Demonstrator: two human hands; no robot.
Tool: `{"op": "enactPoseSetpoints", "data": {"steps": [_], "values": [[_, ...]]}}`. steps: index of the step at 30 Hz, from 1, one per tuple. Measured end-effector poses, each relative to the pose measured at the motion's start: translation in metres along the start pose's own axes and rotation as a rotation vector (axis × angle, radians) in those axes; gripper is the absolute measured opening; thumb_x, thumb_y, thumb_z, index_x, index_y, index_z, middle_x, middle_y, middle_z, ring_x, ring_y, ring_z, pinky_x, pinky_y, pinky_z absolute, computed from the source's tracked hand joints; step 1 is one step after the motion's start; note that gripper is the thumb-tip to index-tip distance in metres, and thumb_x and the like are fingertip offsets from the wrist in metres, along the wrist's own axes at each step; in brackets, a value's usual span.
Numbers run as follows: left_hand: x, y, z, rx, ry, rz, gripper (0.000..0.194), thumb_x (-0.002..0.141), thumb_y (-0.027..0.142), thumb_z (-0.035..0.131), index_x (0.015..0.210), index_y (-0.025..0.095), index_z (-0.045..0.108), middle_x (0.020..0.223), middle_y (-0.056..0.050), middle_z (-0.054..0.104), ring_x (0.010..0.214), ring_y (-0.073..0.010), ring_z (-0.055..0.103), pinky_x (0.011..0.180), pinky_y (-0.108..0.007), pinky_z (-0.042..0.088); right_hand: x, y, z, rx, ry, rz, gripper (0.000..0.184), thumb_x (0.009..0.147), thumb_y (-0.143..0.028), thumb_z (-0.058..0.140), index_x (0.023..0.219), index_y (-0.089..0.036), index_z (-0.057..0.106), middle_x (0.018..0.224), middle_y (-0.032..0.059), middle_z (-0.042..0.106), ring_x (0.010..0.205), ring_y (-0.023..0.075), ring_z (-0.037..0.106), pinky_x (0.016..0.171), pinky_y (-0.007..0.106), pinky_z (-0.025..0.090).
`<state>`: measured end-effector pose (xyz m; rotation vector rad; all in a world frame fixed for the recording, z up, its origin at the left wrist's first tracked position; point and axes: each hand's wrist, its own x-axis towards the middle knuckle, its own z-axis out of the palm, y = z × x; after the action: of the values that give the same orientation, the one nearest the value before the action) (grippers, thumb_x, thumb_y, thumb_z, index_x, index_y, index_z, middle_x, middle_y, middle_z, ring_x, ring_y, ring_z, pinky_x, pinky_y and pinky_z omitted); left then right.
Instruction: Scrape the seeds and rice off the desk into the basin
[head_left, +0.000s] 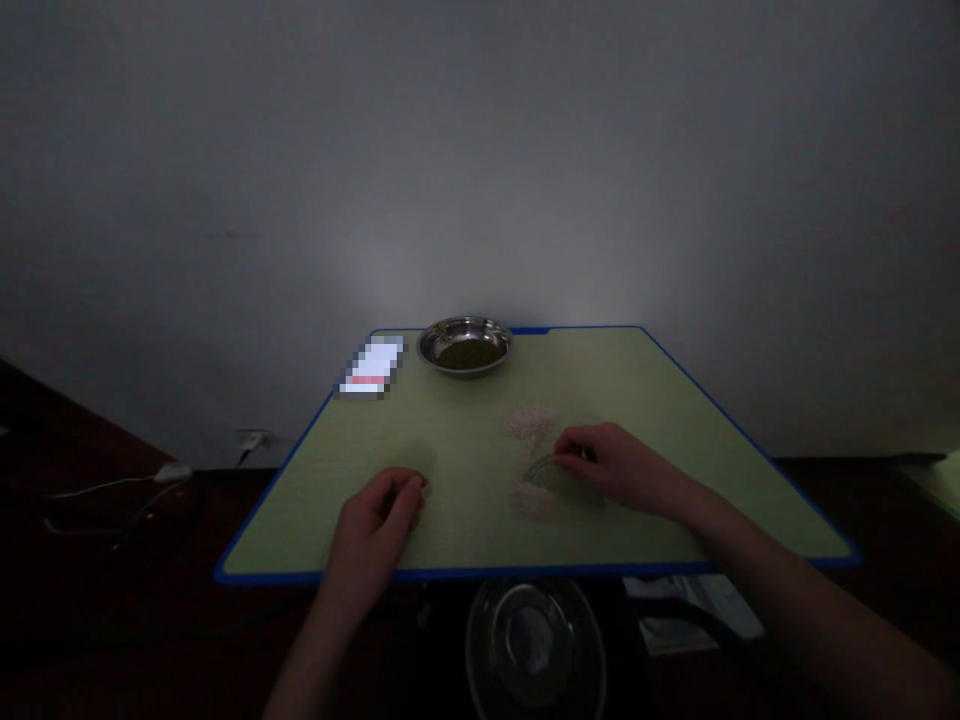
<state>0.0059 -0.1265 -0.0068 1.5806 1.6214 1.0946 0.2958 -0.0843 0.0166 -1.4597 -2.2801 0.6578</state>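
My right hand [600, 460] pinches a thin, curved, see-through piece [538, 467] between thumb and fingers; its kind is unclear. The piece touches or hovers just over the table, between two small spreads of pale grains. The farther grain pile [529, 424] lies loose on the table, and the nearer grain pile [531, 501] is by the piece's lower edge. To the left, my left hand [379, 510] is closed near the tabletop, thumb against the bent fingers. Whatever is between those fingertips is too small to name.
A shallow steel bowl [465, 347] with dark green contents stands at the table's back. A phone with a lit screen [373, 366] lies at the back left. Blue edging [480, 573] borders the green table [637, 380]. Below its front edge sits a metal basin [534, 640].
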Motion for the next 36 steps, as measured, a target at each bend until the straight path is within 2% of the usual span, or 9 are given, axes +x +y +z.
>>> {"op": "enactPoseSetpoints", "data": {"steps": [7, 16, 27, 31, 36], "values": [[-0.002, 0.001, 0.001, -0.018, 0.001, -0.009, 0.029, 0.081, 0.045, 0.053, 0.078, 0.018, 0.062, 0.063, 0.001, 0.059, 0.057, -0.0137, 0.053, 0.053, -0.024, 0.040, 0.009, 0.014, -0.002, -0.061, 0.011, 0.016, 0.017, 0.086, -0.024, 0.054, 0.082, -0.017, 0.068, 0.074, 0.0039, 0.068, 0.064, 0.0148, 0.056, 0.060, 0.026, 0.039], [-0.002, 0.005, 0.001, -0.022, 0.008, -0.021, 0.026, 0.080, 0.043, 0.054, 0.076, 0.018, 0.062, 0.060, 0.002, 0.058, 0.055, -0.0125, 0.052, 0.051, -0.024, 0.039, 0.026, -0.023, 0.011, -0.119, -0.031, -0.137, 0.011, 0.085, -0.021, 0.059, 0.083, -0.016, 0.069, 0.076, 0.0043, 0.069, 0.066, 0.0142, 0.056, 0.062, 0.026, 0.038], [-0.002, 0.002, 0.001, -0.014, -0.003, 0.019, 0.025, 0.082, 0.041, 0.052, 0.075, 0.019, 0.062, 0.063, 0.002, 0.058, 0.057, -0.0122, 0.052, 0.053, -0.024, 0.040, 0.013, -0.028, 0.011, -0.081, -0.191, -0.294, 0.016, 0.089, -0.025, 0.057, 0.089, -0.018, 0.071, 0.082, 0.0041, 0.071, 0.072, 0.0150, 0.060, 0.066, 0.026, 0.039], [-0.002, 0.003, 0.001, -0.011, -0.004, 0.019, 0.025, 0.081, 0.041, 0.052, 0.077, 0.018, 0.062, 0.062, 0.002, 0.058, 0.056, -0.0119, 0.051, 0.052, -0.024, 0.039, 0.009, -0.030, 0.011, -0.069, -0.194, -0.287, 0.016, 0.089, -0.025, 0.056, 0.088, -0.018, 0.071, 0.081, 0.0037, 0.070, 0.071, 0.0145, 0.058, 0.065, 0.025, 0.038], [-0.002, 0.005, 0.001, -0.016, 0.006, 0.014, 0.025, 0.081, 0.040, 0.052, 0.075, 0.018, 0.062, 0.061, 0.002, 0.058, 0.055, -0.0119, 0.051, 0.053, -0.024, 0.039, 0.004, -0.021, 0.002, -0.024, -0.158, -0.177, 0.017, 0.088, -0.024, 0.055, 0.080, -0.017, 0.068, 0.072, 0.0014, 0.066, 0.063, 0.0129, 0.054, 0.059, 0.025, 0.036]]}}
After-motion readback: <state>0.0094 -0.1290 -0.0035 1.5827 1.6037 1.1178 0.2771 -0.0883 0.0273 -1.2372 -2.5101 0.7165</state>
